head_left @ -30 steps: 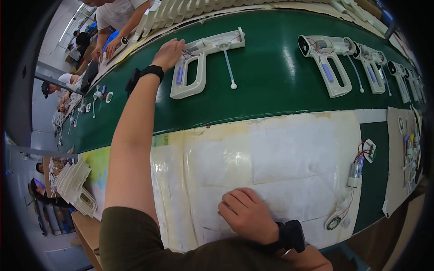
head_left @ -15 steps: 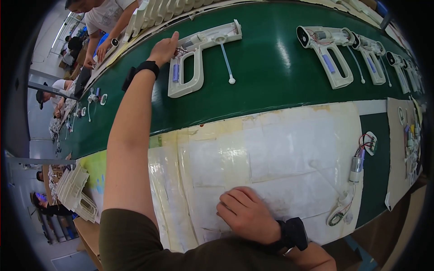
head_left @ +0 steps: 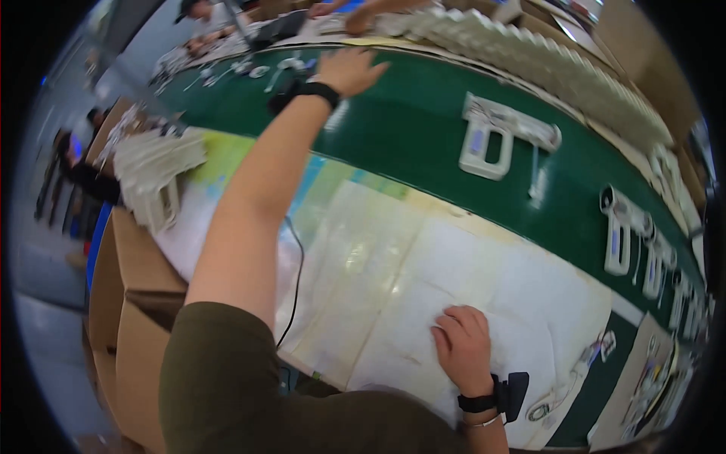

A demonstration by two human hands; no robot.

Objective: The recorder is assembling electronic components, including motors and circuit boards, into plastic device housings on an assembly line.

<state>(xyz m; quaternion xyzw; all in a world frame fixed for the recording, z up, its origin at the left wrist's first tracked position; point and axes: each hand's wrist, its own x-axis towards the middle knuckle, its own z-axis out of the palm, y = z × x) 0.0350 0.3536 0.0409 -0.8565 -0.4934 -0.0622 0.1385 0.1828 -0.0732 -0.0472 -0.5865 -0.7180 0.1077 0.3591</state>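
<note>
Change: since half a second ago the left hand [head_left: 349, 70] has let go of the white gun-shaped device [head_left: 503, 135] and has gone further to the left along the belt; the view has turned to the left too.
Left hand: open, fingers spread, palm down over the green belt [head_left: 408, 129], at about 11 o'clock in the view. It grips nothing. Whether it touches the belt I cannot tell.
Left arm: stretched out long from the olive sleeve [head_left: 227, 378], with a black wrist band [head_left: 314, 89].
Right hand: lies flat and loosely open on the white paper sheet [head_left: 423, 280], at about 5 o'clock [head_left: 463, 346]. It holds nothing. A black watch [head_left: 508, 393] is on the wrist.
Device: lies alone on the belt at about 1 o'clock, well apart from the left hand, with a small white stick [head_left: 537, 170] just beside it.
More devices: a row of the same white kind [head_left: 628, 234] continues on the belt at 3 o'clock.
Small parts: some white pieces [head_left: 249, 69] lie on the belt just left of the open hand.
Wire part: a small piece with wires [head_left: 582, 363] lies at the paper's edge, at 4 o'clock.
Trays: a pile of white trays [head_left: 155, 170] at 9 o'clock, above brown cardboard boxes [head_left: 128, 303].
Cable: a thin black cable [head_left: 296, 280] runs down over the table edge.
Other people: at 12 o'clock, another person's hand [head_left: 359, 9] is beyond the belt.
</note>
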